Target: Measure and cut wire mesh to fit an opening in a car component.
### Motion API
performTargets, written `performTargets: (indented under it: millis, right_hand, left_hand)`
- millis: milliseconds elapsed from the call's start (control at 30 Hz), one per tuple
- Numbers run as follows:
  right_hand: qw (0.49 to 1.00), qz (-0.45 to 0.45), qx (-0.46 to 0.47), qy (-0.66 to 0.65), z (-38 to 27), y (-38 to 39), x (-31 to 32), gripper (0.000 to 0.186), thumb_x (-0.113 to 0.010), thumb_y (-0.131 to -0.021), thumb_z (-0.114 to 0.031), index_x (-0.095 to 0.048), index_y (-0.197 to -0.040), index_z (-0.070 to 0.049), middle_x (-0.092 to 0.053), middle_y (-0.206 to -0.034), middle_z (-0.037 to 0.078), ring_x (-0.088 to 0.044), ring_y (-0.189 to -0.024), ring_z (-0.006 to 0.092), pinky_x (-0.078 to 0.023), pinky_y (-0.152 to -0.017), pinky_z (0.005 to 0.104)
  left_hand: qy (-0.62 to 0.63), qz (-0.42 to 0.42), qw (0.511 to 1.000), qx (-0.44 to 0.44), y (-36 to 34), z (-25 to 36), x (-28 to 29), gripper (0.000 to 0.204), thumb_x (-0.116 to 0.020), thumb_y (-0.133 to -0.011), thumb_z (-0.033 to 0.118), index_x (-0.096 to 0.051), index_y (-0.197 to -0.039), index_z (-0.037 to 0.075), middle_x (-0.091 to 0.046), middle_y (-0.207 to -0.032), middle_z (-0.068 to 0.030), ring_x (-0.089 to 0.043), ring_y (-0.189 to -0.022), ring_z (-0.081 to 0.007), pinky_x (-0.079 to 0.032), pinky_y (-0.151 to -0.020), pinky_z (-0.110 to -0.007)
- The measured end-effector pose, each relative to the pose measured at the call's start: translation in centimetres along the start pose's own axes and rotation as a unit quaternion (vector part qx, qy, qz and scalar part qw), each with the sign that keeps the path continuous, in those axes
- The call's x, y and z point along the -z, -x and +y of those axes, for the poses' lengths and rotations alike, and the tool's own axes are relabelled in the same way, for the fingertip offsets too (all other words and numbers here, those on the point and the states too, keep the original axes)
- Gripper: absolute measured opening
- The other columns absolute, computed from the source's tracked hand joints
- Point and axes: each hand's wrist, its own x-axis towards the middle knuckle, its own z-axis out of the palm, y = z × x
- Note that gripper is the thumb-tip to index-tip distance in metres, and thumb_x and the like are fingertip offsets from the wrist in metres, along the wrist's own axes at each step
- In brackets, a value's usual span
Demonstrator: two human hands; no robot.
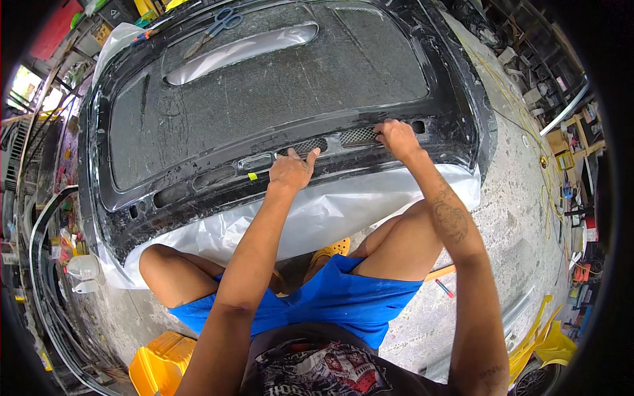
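Note:
A large black car hood panel (264, 105), with a textured grey inner surface, lies in front of me. Along its near edge runs a row of elongated slots. My left hand (292, 169) lies on this edge with fingers apart, over a slot showing dark mesh (310, 145). Farther right, my right hand (398, 140) is closed, its fingertips at the right end of a lighter mesh piece (358, 136) in another slot. They seem to pinch that end, partly hidden by the fingers. A small yellow-green tab (252, 176) sits left of my left hand.
Blue-handled scissors (224, 22) lie on the hood's far side by a silvery oblong section (244, 54). Plastic sheeting (317, 201) spreads under the near edge. A yellow container (162, 363) and white jug (83, 267) stand left; a red pen-like item (444, 288) lies right.

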Motion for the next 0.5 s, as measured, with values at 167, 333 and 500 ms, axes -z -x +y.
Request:
performTargets:
  millis: [167,333,500]
  right_hand:
    - [0.974,-0.033,0.146,0.169,1.4,0.2,-0.4,0.017,-0.057,-0.088,-0.02,-0.068,-0.091,-0.006,-0.065,-0.095,0.011,-0.067,-0.084,0.0288,-0.054,-0.071,0.0435]
    - [0.953,0.007,0.254,0.164,2.0,-0.3,0.8,0.014,-0.057,-0.086,-0.018,-0.066,-0.085,-0.007,-0.063,-0.096,0.009,-0.066,-0.085,0.0238,-0.053,-0.065,0.0395]
    - [0.943,-0.068,0.252,0.207,3.5,-1.5,0.2,0.013,-0.059,-0.083,-0.016,-0.068,-0.078,-0.008,-0.068,-0.087,0.009,-0.068,-0.078,0.0259,-0.053,-0.065,0.0393]
  left_hand:
    - [-0.02,0.014,0.999,-0.026,0.2,0.0,0.0,0.093,-0.018,-0.095,0.069,-0.045,-0.13,-0.012,-0.059,-0.116,-0.0349,-0.057,-0.116,-0.0422,-0.05,-0.095,-0.044]
    - [0.002,0.033,0.999,-0.037,0.4,-0.4,0.1,0.096,-0.018,-0.093,0.073,-0.048,-0.129,-0.011,-0.06,-0.111,-0.0365,-0.056,-0.114,-0.0456,-0.046,-0.098,-0.047]
    - [-0.007,0.007,0.999,-0.045,1.1,0.7,1.1,0.095,-0.02,-0.092,0.074,-0.047,-0.129,-0.01,-0.059,-0.114,-0.036,-0.057,-0.114,-0.0445,-0.047,-0.097,-0.047]
